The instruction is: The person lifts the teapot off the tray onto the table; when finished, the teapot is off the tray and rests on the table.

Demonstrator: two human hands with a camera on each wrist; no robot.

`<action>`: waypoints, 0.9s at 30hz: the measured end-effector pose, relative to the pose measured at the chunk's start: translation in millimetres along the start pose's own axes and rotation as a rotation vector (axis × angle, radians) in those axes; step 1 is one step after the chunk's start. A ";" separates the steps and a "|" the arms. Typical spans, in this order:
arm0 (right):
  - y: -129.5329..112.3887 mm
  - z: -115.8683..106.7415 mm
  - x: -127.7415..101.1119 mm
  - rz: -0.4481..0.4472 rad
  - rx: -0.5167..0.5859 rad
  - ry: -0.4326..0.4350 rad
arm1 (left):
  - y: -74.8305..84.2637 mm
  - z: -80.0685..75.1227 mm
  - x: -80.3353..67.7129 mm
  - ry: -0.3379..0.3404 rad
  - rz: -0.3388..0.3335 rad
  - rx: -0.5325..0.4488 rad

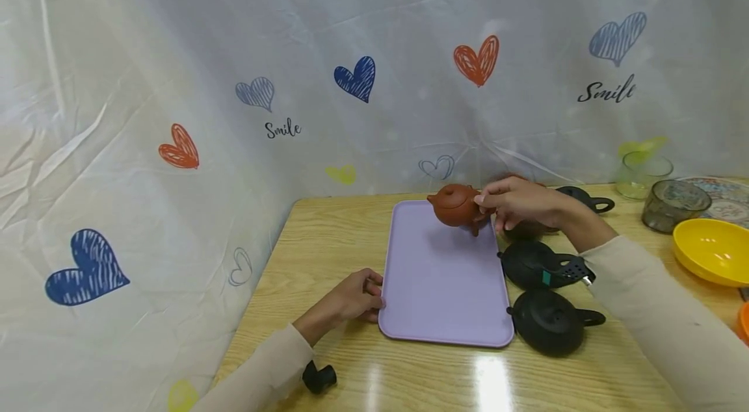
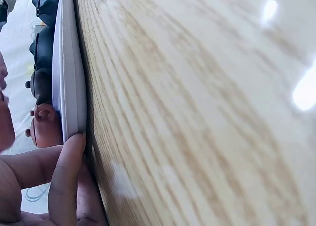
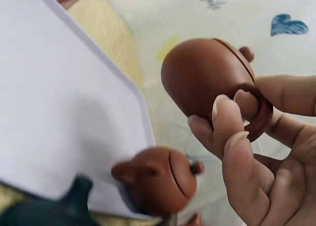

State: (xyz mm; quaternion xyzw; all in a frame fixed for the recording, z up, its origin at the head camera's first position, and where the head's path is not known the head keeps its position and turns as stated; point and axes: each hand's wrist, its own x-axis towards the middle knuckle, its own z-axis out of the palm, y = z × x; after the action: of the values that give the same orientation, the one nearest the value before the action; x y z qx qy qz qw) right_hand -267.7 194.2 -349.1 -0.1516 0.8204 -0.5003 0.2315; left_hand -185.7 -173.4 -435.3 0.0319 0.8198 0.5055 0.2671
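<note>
By its loop handle, my right hand (image 1: 523, 201) holds a small reddish-brown teapot (image 1: 453, 205) over the far end of a lilac tray (image 1: 445, 295). In the right wrist view the fingers curl round the handle of this lidded teapot (image 3: 202, 78), which is tilted. My left hand (image 1: 354, 298) grips the tray's left rim; in the left wrist view fingertips press on the tray's side wall (image 2: 71, 88). A second reddish-brown teapot (image 3: 160, 184) stands by the tray's far corner, partly hidden by the right hand in the head view.
Along the tray's right side stand dark teapots (image 1: 547, 324), one under the right wrist (image 1: 526, 262), another farther back (image 1: 576, 194). Farther right are a yellow bowl (image 1: 716, 249), a smoky glass bowl (image 1: 673, 204), a clear glass (image 1: 640, 175) and a patterned plate (image 1: 728, 194).
</note>
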 end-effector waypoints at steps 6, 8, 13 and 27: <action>17.4 -30.4 -29.6 0.008 -0.019 -0.022 | 1.0 0.4 -0.2 0.000 -0.003 0.008; 24.6 -40.9 -39.5 0.000 -0.042 -0.025 | 1.0 0.5 -0.2 0.000 -0.005 0.007; 46.2 -66.8 -62.9 -0.050 -0.067 -0.076 | 0.7 0.7 0.0 -0.001 -0.013 -0.001; 109.4 -112.2 -108.2 0.135 -0.072 -0.158 | 0.0 -0.3 0.6 -0.011 -0.007 -0.004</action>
State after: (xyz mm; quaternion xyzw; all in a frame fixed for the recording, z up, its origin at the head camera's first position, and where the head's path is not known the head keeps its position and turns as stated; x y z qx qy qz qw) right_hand -237.6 380.0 -377.8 -0.1432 0.8255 -0.4403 0.3229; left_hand -186.4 -173.5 -435.4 0.0315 0.8173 0.5062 0.2734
